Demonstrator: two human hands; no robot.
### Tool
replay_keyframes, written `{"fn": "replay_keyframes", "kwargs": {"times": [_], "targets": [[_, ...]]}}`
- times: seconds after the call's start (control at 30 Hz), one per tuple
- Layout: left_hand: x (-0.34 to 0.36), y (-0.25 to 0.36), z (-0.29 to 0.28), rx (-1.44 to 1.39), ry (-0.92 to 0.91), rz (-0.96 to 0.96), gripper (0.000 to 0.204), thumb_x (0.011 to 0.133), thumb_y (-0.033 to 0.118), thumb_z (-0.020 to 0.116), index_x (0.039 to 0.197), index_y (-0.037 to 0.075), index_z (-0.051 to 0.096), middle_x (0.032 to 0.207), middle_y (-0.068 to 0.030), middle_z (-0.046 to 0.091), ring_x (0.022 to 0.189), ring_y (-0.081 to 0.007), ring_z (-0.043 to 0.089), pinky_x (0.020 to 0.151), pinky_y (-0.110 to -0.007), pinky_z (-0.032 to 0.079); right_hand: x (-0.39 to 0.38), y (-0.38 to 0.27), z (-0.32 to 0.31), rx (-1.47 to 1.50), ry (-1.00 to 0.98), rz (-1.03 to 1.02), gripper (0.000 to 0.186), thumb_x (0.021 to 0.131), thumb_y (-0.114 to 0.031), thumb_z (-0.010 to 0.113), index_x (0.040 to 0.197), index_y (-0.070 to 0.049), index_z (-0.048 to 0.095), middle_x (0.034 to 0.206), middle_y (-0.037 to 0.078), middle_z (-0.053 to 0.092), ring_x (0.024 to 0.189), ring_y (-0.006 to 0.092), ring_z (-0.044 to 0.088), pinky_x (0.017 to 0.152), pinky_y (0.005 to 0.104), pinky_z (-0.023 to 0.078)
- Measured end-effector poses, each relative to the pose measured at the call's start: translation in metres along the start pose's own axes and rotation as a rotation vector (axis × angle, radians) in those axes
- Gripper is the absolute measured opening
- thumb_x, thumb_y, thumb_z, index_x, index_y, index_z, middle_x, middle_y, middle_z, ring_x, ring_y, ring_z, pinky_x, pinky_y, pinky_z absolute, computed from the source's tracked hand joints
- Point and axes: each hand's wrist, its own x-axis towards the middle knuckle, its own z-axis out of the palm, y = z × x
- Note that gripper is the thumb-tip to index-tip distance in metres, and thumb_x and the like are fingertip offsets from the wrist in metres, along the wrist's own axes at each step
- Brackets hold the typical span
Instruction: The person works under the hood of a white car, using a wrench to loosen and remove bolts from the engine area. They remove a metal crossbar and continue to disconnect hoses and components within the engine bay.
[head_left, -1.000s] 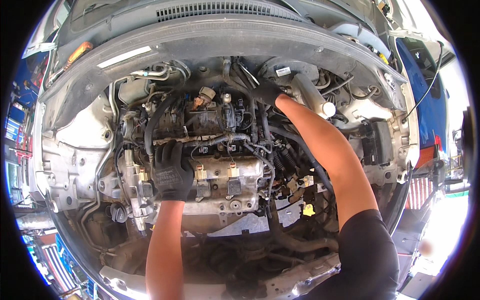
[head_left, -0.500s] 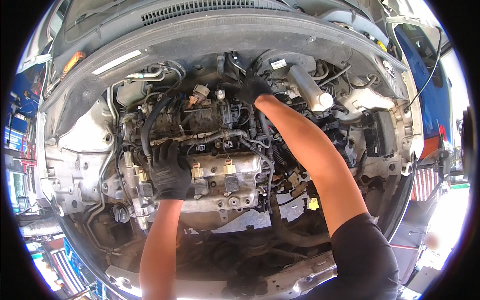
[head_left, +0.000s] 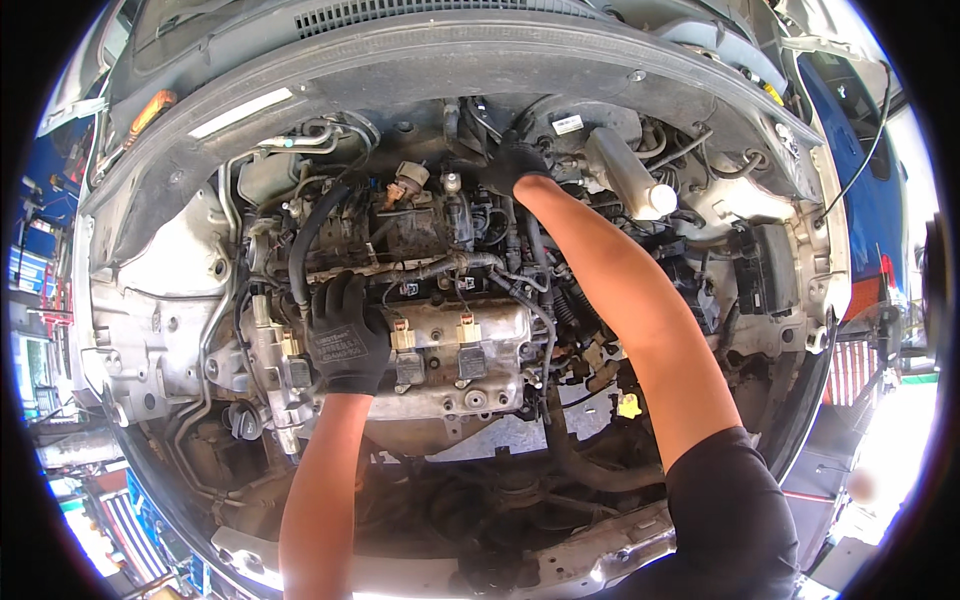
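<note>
Two gloved hands work the engine bay: the left hand (head_left: 345,335) presses spread on the engine's (head_left: 440,350) near-left top, the right hand (head_left: 512,165) (grip hidden) probes hoses at the rear edge, probably calling for a steady pull.

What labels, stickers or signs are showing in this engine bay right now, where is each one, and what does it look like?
White sticker: small rectangle with dark print, on a dark part at the back of the bay, just right of the right hand.
Glove patch: pale printed patch on the back of the black glove on the left hand, which rests on the engine.
No packages or screens show.
</note>
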Motion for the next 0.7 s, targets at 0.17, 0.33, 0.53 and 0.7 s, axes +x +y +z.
{"fn": "replay_keyframes", "kwargs": {"times": [0.17, 0.33, 0.53, 0.7], "targets": [[0.001, 0.003, -0.005, -0.013, -0.018, -0.026, 0.036, 0.076, 0.009, 0.058, 0.112, 0.004, 0.058, 0.115, -0.0168, 0.059, 0.107, -0.0382, 0.053, 0.092, -0.048, 0.045, -0.005, -0.005, -0.002, 0.096, -0.012, -0.02, 0.092, 0.073, -0.057, 0.062, 0.13, 0.012, 0.041, 0.117, 0.032, 0.058, 0.111, 0.0383, 0.059, 0.093, 0.0425, 0.047], [0.003, 0.005, -0.004, -0.006, -0.023, 0.001, 0.035, 0.078, 0.01, 0.058, 0.112, 0.004, 0.058, 0.114, -0.0171, 0.059, 0.106, -0.0387, 0.054, 0.09, -0.048, 0.045, 0.002, 0.013, -0.001, -0.073, 0.039, -0.031, 0.092, 0.072, -0.043, 0.066, 0.135, 0.013, 0.031, 0.119, 0.033, 0.056, 0.111, 0.0398, 0.058, 0.092, 0.0427, 0.048], [0.0, 0.003, -0.003, 0.001, -0.024, -0.007, 0.035, 0.079, 0.012, 0.059, 0.113, 0.004, 0.057, 0.115, -0.0174, 0.058, 0.107, -0.0386, 0.053, 0.092, -0.048, 0.044, 0.001, 0.001, -0.023, 0.052, -0.058, 0.011, 0.041, 0.067, -0.033, 0.067, 0.09, 0.0, 0.07, 0.096, 0.025, 0.067, 0.093, 0.035, 0.066, 0.081, 0.0395, 0.052], [0.001, 0.005, -0.004, 0.028, -0.058, -0.025, 0.036, 0.077, 0.013, 0.06, 0.112, 0.003, 0.058, 0.119, -0.0149, 0.058, 0.108, -0.0357, 0.053, 0.092, -0.047, 0.045, 0.0, -0.013, -0.007, 0.203, -0.022, 0.059, 0.058, 0.065, -0.051, 0.07, 0.094, -0.001, 0.07, 0.097, 0.025, 0.067, 0.094, 0.0347, 0.066, 0.081, 0.0396, 0.051]]}}
